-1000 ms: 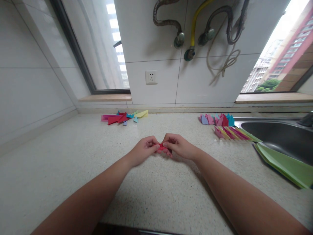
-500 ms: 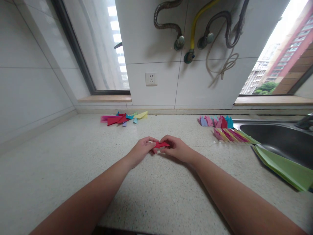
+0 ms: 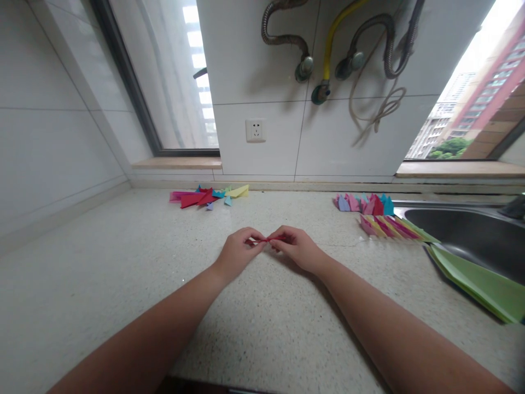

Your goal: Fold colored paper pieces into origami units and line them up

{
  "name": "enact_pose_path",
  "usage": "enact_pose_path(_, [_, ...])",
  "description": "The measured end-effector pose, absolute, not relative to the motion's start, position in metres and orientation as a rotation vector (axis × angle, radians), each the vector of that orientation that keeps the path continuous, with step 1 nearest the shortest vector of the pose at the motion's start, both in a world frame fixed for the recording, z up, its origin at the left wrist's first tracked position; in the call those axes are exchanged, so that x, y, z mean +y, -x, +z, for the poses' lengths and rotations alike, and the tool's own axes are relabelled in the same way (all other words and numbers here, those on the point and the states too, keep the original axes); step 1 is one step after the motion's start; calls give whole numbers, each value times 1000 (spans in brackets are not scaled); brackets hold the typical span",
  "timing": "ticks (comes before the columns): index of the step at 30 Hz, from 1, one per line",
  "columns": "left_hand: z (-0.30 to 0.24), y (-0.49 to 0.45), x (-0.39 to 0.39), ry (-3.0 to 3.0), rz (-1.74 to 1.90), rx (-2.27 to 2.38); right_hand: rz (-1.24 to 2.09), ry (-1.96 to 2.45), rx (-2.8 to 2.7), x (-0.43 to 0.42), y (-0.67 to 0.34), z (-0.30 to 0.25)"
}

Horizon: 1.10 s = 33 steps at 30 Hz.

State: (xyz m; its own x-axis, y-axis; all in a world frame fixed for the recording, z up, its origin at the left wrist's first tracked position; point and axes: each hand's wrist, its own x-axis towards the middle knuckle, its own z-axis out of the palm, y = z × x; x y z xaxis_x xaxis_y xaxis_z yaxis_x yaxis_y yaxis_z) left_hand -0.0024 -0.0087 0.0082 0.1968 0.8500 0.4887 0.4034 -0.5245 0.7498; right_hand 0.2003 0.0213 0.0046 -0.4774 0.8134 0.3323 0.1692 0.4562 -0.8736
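Note:
Between my two hands is a small piece of folded red paper [image 3: 267, 239], seen nearly edge-on as a thin strip. My left hand [image 3: 241, 247] pinches its left side between thumb and fingers. On the right side, my right hand [image 3: 296, 246] grips it the same way, and the thumbs almost meet at the middle. Both hands are just above the speckled countertop [image 3: 262, 317]. Most of the paper is hidden behind the fingers.
Folded paper planes and pieces [image 3: 200, 198] lie at the back left. At the back right stand small folded paper shapes [image 3: 365, 204], with a row of pink and yellow folded papers [image 3: 389, 226] in front. Green sheets [image 3: 479, 282] lie beside the steel sink [image 3: 471, 230].
The red paper has turned from showing a flat face to nearly edge-on. My fingertips have come closer together around its middle. The view has shifted slightly.

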Motion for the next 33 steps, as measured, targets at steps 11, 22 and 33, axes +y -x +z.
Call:
enact_pose_path(11, [12, 1, -14, -2096, 1255, 1175, 683, 782, -2103, 10, -199, 16])
enact_pose_path(22, [10, 2, -13, -1834, 1147, 1107, 671, 801, -2165, 12, -201, 21])
enact_pose_path(33, [3, 8, -3, -1636, 1183, 1067, 667, 827, -2149, 19, -208, 23])
